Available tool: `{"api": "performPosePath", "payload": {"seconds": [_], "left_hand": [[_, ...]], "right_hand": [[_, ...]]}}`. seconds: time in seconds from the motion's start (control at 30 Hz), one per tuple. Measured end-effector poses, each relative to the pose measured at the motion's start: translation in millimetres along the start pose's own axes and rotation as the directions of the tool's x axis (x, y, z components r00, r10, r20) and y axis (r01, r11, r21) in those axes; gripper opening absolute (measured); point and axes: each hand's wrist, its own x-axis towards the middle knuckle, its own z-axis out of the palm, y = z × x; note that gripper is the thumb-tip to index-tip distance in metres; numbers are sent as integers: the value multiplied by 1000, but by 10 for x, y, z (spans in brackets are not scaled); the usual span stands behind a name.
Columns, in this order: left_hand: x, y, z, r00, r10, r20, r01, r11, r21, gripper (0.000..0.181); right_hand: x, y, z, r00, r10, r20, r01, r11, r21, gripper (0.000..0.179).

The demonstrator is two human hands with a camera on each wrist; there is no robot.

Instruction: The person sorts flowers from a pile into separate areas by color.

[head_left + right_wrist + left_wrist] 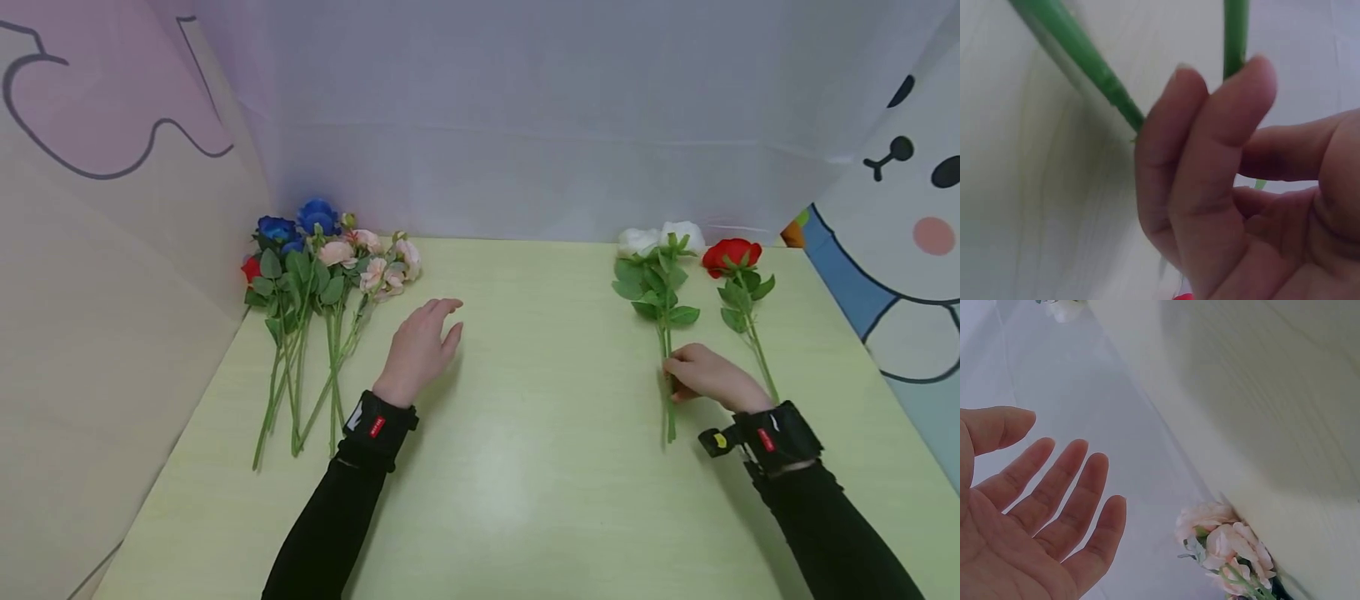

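Note:
My left hand (420, 350) is held over the table with its fingers spread and nothing in it; the left wrist view shows its bare palm. Nearest to it are pink flowers (373, 273), which lie to its upper left. On the right, my right hand (712, 379) pinches at the stems below two white roses (639, 242) that lie side by side. Two green stems (1235, 37) pass behind the curled fingers (1210, 162) in the right wrist view; whether both are gripped I cannot tell. A red rose (733, 257) lies just right of the white ones.
Blue roses (318, 215) and another red flower (251, 269) lie beside the pink ones at the table's far left, their long stems (300, 375) pointing towards me. A white cloth (525, 125) hangs behind the pale table (510, 417). Printed cloths flank both sides.

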Motion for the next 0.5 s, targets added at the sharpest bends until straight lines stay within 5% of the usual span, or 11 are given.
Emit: {"api": "performPosePath", "payload": {"seconds": [0.33, 0.5], "left_hand": [[-12, -9, -7, 1000, -8, 12, 8, 1000, -3, 32], [-18, -19, -8, 1000, -7, 15, 7, 1000, -8, 33]], "right_hand": [[84, -24, 0, 998, -39, -43, 27, 966, -258, 29], [86, -13, -6, 997, -17, -80, -7, 957, -290, 32]]}}
